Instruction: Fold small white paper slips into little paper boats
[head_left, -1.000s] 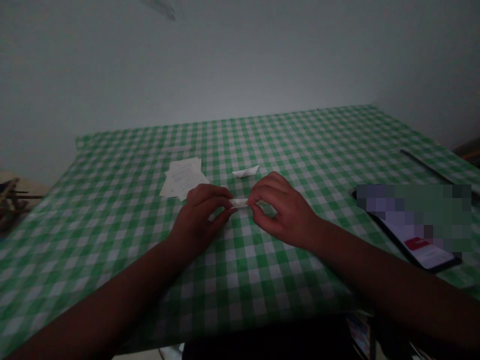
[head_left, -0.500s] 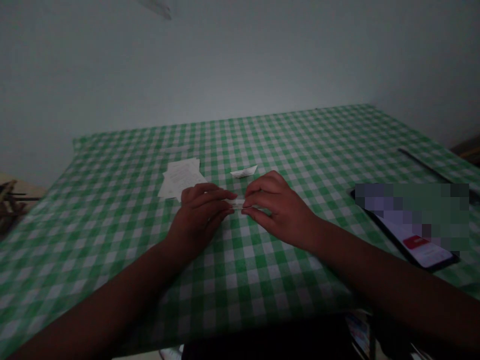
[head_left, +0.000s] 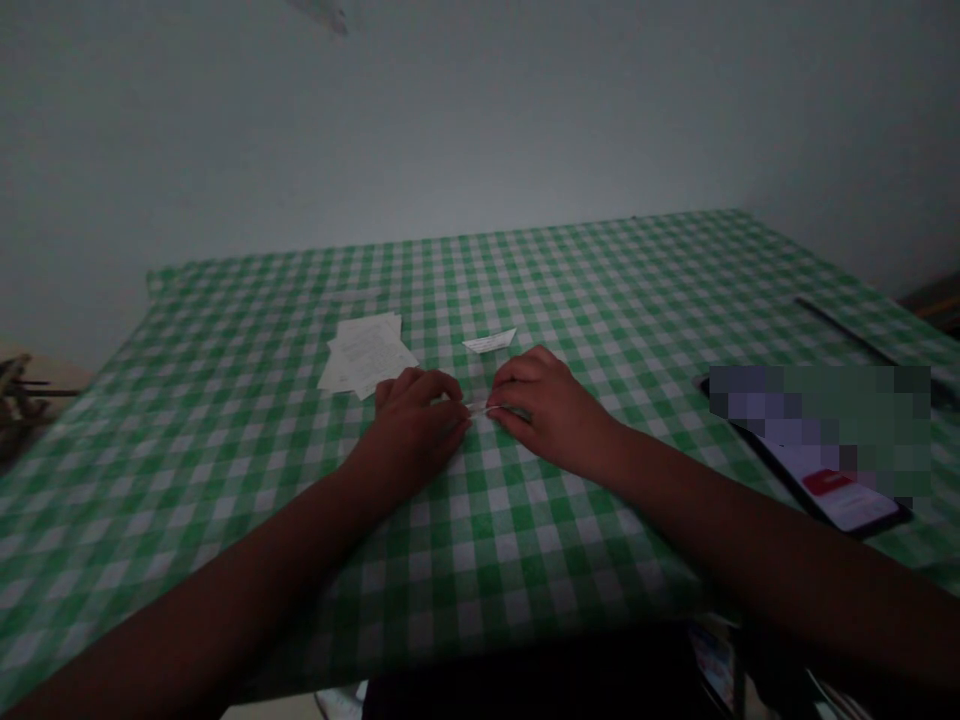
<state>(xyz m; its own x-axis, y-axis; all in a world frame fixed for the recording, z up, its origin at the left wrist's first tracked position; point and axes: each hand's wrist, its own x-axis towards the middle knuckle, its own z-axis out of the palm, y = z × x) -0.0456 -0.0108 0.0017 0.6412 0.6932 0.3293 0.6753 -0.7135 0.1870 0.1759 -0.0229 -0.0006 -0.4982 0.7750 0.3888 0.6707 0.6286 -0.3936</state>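
Between my two hands is a narrow white piece of paper [head_left: 478,409], mostly covered by fingers. My left hand [head_left: 420,420] pinches its left end, and my right hand [head_left: 546,405] pinches the right end. Just beyond the hands lies a small folded piece of paper [head_left: 490,342], with marks like writing on it. To the left, past my left hand, several white paper sheets [head_left: 366,350] overlap in a loose pile, printed or written on.
A green and white checked cloth [head_left: 495,560] covers the table. At the right lies a phone [head_left: 847,500] with its screen lit, partly blurred out. Behind it is a thin dark rod-like object [head_left: 844,328]. A pale wall [head_left: 480,120] stands behind the table.
The fingers of my left hand have curled in more, and the strip of paper between the hands shows thinner. The pile and the folded piece stay in place.
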